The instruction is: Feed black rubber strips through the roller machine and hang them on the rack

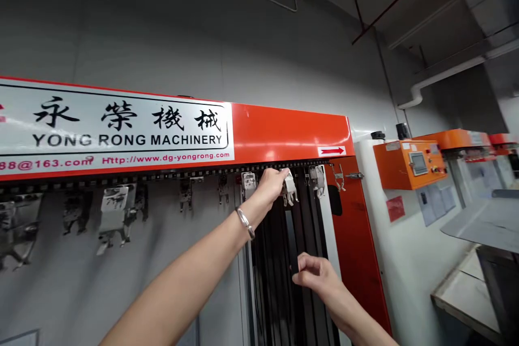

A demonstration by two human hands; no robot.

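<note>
You are reaching up with your left hand (267, 186), its fingers closing over a white clip (289, 189) that hangs from a chain (162, 177) beneath a red machine beam (287, 135), a silver bangle (245, 223) sitting on your wrist. Metal clips (317, 179) are hanging just beside it on the same chain, with more spaced out to the left. Your right hand (318, 275) is hovering lower down, fingers (303, 275) curled together in front of black belts (275, 281); whether they are pinching anything, you cannot tell from this view. A "YONG RONG MACHINERY" sign (117, 127) is running along the beam, while an orange control box (409, 165) is mounted on the white machine panel to the right.
</note>
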